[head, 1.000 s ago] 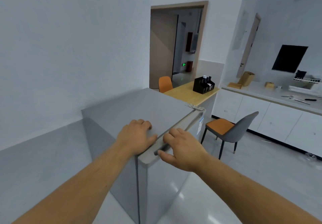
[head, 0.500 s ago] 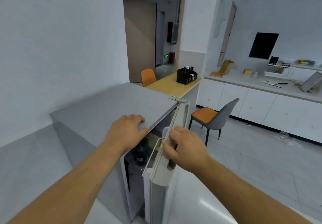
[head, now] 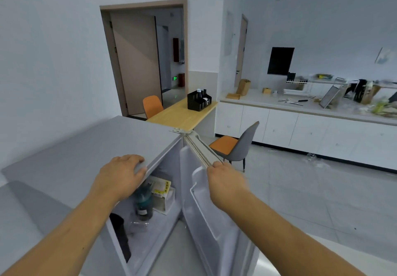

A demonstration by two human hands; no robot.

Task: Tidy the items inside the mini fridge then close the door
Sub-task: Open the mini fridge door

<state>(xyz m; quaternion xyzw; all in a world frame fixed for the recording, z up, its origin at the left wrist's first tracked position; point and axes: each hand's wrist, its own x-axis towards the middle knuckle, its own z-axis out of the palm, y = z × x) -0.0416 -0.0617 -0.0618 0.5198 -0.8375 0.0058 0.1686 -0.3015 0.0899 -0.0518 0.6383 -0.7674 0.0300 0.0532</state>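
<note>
Inside, dark bottle [head: 143,204] upright (cap partly hidden), fridge door [head: 206,200] ajar.

mini fridge [head: 86,157] low in front, against the left wall; door [head: 206,211] swung open to the right, hinged at the far corner. left hand [head: 120,176] flat on the fridge top at its front edge, right hand [head: 223,181] on the door's top edge. inside: bottle [head: 143,202] in front, carton [head: 162,189] behind and right of it. chair [head: 238,146] beyond the door, wooden surface [head: 178,114] behind the fridge.
</note>
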